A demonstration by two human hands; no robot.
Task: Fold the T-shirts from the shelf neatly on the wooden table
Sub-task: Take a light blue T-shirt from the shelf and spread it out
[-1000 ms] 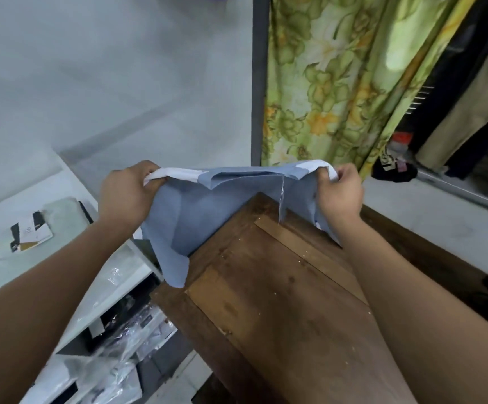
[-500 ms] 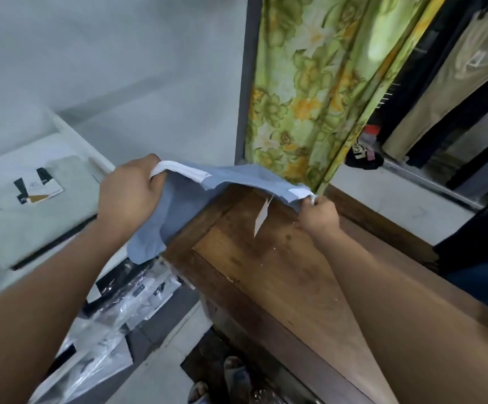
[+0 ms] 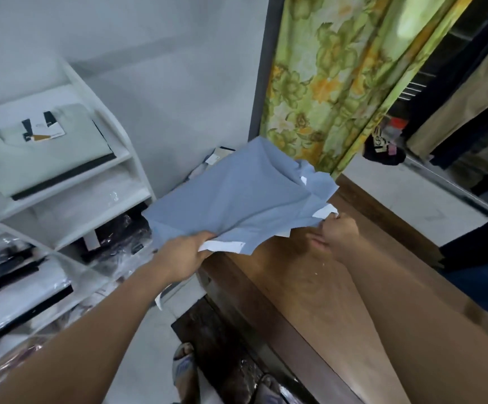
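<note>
Mid-frame, the left hand point(image 3: 185, 256) and right hand point(image 3: 339, 228) each pinch the blue T-shirt point(image 3: 237, 193), seemingly spreading it; next, lay it flat on the bench point(image 3: 333, 301).

Left hand point(image 3: 184, 255) grips the near edge of the T-shirt point(image 3: 237, 193), right hand point(image 3: 339, 228) pinches its right corner, and the cloth spreads in the air between them, out over the far left corner of the tabletop point(image 3: 324, 287). The shelf point(image 3: 114, 153) stands on my left, just beside the tabletop, a folded shirt point(image 3: 47, 147) lying on its upper board and wrapped packs point(image 3: 114, 237) on the boards below. The curtain point(image 3: 324, 68) hangs behind the tabletop. Down below, my foot point(image 3: 184, 365) is on the floor point(image 3: 149, 330), left of the tabletop's near edge.
</note>
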